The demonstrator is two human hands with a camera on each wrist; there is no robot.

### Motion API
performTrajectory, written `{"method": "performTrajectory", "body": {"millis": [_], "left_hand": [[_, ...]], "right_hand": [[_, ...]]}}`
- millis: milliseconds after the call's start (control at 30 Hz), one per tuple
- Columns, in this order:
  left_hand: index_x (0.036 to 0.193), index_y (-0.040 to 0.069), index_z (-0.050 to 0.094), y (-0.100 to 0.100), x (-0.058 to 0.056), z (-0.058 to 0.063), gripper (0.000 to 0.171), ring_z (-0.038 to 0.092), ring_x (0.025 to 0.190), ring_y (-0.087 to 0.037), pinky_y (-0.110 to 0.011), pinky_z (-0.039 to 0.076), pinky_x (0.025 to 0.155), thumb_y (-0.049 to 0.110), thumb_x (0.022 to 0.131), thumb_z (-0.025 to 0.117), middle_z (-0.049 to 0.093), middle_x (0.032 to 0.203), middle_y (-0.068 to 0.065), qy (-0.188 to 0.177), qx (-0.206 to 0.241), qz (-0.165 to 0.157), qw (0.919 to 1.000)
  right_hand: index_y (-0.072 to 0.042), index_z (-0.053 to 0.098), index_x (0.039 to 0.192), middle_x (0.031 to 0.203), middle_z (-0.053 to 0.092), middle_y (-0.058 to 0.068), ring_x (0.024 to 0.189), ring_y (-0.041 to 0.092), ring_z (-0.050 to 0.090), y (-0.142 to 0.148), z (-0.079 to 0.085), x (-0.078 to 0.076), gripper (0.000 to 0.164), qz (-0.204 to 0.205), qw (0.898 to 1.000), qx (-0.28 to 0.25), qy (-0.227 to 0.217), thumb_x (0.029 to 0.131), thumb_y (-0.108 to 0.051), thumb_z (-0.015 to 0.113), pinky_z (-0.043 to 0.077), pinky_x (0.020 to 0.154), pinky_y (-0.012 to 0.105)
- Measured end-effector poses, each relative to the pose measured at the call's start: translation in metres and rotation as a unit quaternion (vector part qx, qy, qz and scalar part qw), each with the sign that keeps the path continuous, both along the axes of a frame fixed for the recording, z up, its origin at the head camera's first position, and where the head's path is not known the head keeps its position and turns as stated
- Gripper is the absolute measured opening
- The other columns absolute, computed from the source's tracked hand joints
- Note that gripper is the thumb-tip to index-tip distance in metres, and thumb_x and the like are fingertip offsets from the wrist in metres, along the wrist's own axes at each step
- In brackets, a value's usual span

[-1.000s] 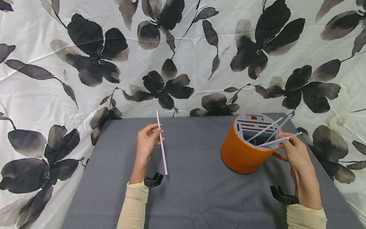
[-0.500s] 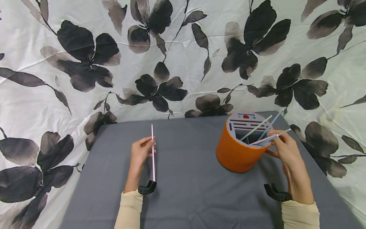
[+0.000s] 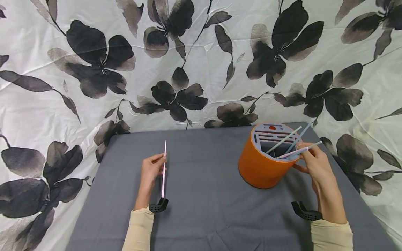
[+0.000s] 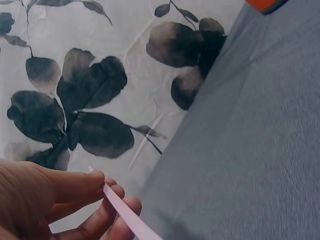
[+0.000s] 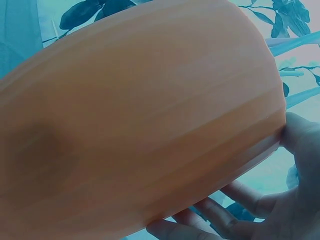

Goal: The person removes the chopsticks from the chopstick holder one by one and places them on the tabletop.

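Note:
My left hand point(image 3: 151, 170) pinches a thin pink straw point(image 3: 164, 183) between thumb and fingers, over the left part of the table. In the left wrist view, the pink straw point(image 4: 129, 215) slants from the fingertips toward the lower right. My right hand point(image 3: 321, 172) grips an orange round utensil holder point(image 3: 259, 170) at its right side, thumb at the rim and fingers along the outer wall. Its grey top has narrow slots and an open compartment, where a pale green straw point(image 3: 284, 140), a blue straw point(image 3: 300, 136) and a pink straw point(image 3: 290, 153) lean right. The holder's wall point(image 5: 150, 120) fills most of the right wrist view.
A grey cloth point(image 3: 207, 195) covers the table. Behind it and at both sides hangs a white fabric point(image 3: 220, 87) with dark flowers. Black wrist mounts point(image 3: 158, 205) sit on both forearms.
My left hand has drawn slightly left and toward me with the pink straw, which has turned so its near end points more to the left. The right hand keeps its grip on the utensil holder.

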State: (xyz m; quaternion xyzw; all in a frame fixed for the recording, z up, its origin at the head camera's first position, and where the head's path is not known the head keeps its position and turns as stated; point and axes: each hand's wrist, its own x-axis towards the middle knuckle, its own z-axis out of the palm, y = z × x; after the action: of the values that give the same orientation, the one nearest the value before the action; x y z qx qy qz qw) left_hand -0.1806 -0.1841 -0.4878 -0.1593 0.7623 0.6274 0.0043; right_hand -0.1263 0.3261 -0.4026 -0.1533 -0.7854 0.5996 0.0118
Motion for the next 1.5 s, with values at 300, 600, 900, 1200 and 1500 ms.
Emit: {"method": "performTrajectory", "body": {"millis": [300,600,900,1200,1500], "left_hand": [[0.129,0.0,0.072,-0.009,-0.002,-0.011,0.031,0.054,0.061,-0.007,-0.018,0.052,0.051,0.013,0.1,0.07,0.069,0.085,-0.002,-0.013,-0.033,0.001,0.9994],[0.126,0.002,0.075,-0.016,0.0,-0.02,0.03,0.057,0.058,-0.006,-0.018,0.054,0.051,0.015,0.099,0.071,0.072,0.084,-0.009,-0.018,-0.101,0.001,0.9947],[0.118,0.009,0.078,-0.022,0.0,-0.03,0.025,0.059,0.051,-0.004,-0.025,0.045,0.055,0.021,0.097,0.073,0.08,0.092,-0.012,0.013,-0.271,0.002,0.9624],[0.111,0.012,0.079,-0.017,-0.003,-0.034,0.019,0.071,0.073,-0.028,-0.039,0.047,0.058,0.024,0.095,0.076,0.08,0.091,-0.009,0.026,-0.356,0.017,0.9341],[0.11,0.015,0.076,-0.012,-0.003,-0.04,0.017,0.067,0.068,-0.026,-0.037,0.044,0.054,0.023,0.094,0.078,0.077,0.085,-0.005,0.031,-0.374,0.015,0.9266]], "right_hand": [[-0.031,0.057,0.116,0.114,0.051,-0.018,0.094,-0.005,0.057,0.003,0.001,0.001,0.026,-0.004,1.0,0.008,-0.011,0.104,-0.054,0.057,0.063,0.067,0.02],[-0.03,0.058,0.118,0.115,0.053,-0.016,0.094,-0.005,0.058,0.0,0.001,0.0,0.028,0.002,1.0,0.027,-0.004,0.104,-0.054,0.056,0.062,0.068,0.02],[-0.029,0.058,0.117,0.111,0.054,-0.019,0.095,-0.004,0.058,0.0,0.001,0.0,0.027,0.006,1.0,0.017,0.002,0.104,-0.053,0.057,0.062,0.068,0.02],[-0.031,0.059,0.115,0.111,0.053,-0.021,0.093,-0.007,0.06,0.002,-0.001,0.001,0.023,0.004,1.0,-0.003,0.009,0.104,-0.052,0.058,0.062,0.068,0.02],[-0.031,0.059,0.117,0.114,0.052,-0.02,0.093,-0.006,0.059,0.004,-0.002,0.001,0.023,0.002,1.0,-0.004,0.016,0.104,-0.051,0.059,0.062,0.068,0.02]]}}
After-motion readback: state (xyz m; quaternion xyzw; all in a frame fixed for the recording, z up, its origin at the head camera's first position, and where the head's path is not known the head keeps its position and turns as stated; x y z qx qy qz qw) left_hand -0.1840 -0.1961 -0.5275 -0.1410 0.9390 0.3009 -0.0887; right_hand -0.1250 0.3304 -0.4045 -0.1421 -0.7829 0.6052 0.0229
